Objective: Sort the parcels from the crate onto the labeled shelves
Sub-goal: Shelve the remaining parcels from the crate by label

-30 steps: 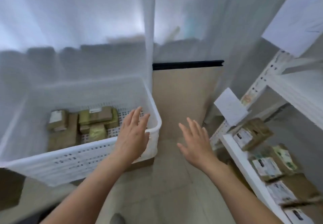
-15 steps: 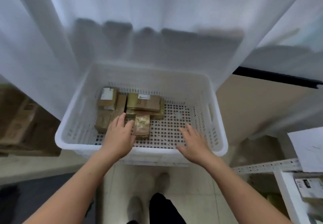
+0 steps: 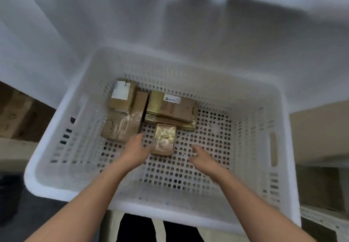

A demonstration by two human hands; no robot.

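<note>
Dropping from rim into crate (image 3: pixel 170 213), left hand (image 3: pixel 135 151) and right hand (image 3: pixel 203 157) now flank small taped parcel (image 3: pixel 164 140), fingers loosely spread, nothing gripped; pickup looks imminent.

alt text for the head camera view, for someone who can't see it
Two bare hands reach into a white perforated crate toward a small tape-wrapped parcel, the left hand beside its left edge, the right hand slightly apart on the other side. Several more brown parcels lie clustered at the crate's far left.
</note>
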